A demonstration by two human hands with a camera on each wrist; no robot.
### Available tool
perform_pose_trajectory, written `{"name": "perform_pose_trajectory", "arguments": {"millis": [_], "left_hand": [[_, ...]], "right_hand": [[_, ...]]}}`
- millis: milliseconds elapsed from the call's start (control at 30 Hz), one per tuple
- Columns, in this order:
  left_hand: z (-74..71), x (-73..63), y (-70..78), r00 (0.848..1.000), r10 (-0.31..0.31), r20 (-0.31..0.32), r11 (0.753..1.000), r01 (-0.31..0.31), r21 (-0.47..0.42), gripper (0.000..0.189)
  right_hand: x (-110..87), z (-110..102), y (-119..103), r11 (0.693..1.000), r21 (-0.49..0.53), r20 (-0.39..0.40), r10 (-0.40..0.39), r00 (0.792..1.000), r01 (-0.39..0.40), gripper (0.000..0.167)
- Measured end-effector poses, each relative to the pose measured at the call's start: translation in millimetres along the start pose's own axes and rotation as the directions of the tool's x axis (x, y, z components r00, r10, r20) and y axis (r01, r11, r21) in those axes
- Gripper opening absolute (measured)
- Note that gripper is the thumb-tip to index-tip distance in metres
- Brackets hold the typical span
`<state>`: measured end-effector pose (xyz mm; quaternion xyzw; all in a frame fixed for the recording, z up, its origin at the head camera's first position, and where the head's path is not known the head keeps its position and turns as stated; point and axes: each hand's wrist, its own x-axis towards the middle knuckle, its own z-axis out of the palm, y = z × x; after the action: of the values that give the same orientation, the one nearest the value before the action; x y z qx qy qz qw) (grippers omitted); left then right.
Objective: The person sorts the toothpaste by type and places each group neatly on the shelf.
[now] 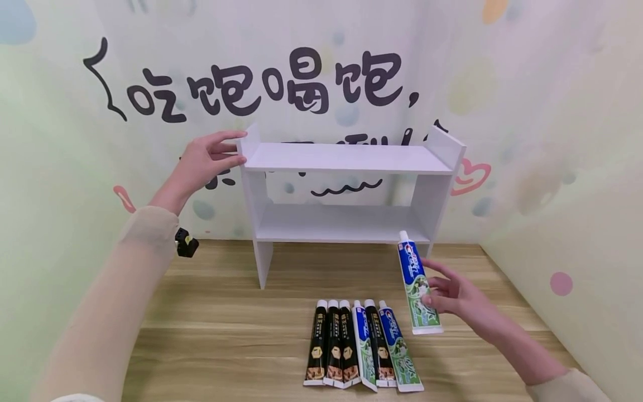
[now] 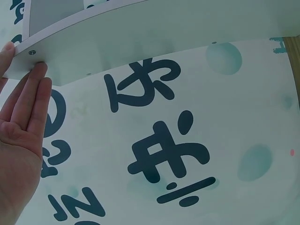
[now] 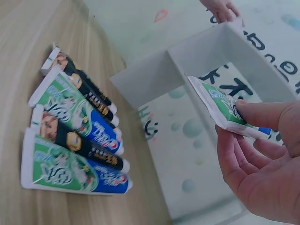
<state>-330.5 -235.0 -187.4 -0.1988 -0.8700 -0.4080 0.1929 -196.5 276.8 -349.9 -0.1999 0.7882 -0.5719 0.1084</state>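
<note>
A white two-tier shelf point(image 1: 351, 156) stands on the wooden table against the wall. My left hand point(image 1: 203, 159) is at its upper left side panel, thumb at the front edge and fingers along the outer face, as the left wrist view also shows. With my right hand point(image 1: 459, 301) I pinch a blue and green toothpaste tube point(image 1: 418, 285) between thumb and fingers, cap upward, in front of the shelf's right end. In the right wrist view, the held tube point(image 3: 225, 110) shows its flat crimped end. Both shelf boards are bare.
Several toothpaste tubes lie side by side on the table point(image 1: 211, 324), caps toward the shelf: black ones point(image 1: 316, 343) and blue-green ones point(image 1: 400, 349). A small black device point(image 1: 186, 243) shows by my left wrist. Walls with printed lettering point(image 1: 306, 81) close in the back and sides.
</note>
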Motion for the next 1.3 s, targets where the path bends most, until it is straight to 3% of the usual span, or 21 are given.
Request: {"name": "perform_pose_trajectory", "arguments": {"millis": [333,533,967,1300], "left_hand": [[-0.1,0.2,-1.3,1.0,0.001,-0.001,1.0,-0.001,0.012,0.055],[-0.3,-0.2,-0.4,1.0,0.002,0.0,1.0,-0.002,0.007,0.056],[0.4,0.4,-1.0,1.0,-0.002,0.003,1.0,0.002,0.014,0.057],[0.6,-2.0,0.0,1.0,0.006,-0.006,1.0,-0.006,0.016,0.056]], "right_hand": [[12.8,6,-52,0.992,-0.126,-0.143,-0.023,0.989,0.004,0.077],[23.6,4,-80,0.982,-0.19,-0.18,-0.042,0.983,0.007,0.077],[58.7,2,-123,0.995,-0.05,-0.275,-0.096,0.957,0.085,0.072],[95.4,3,-147,0.991,-0.121,-0.355,-0.098,0.93,0.058,0.072]]}}
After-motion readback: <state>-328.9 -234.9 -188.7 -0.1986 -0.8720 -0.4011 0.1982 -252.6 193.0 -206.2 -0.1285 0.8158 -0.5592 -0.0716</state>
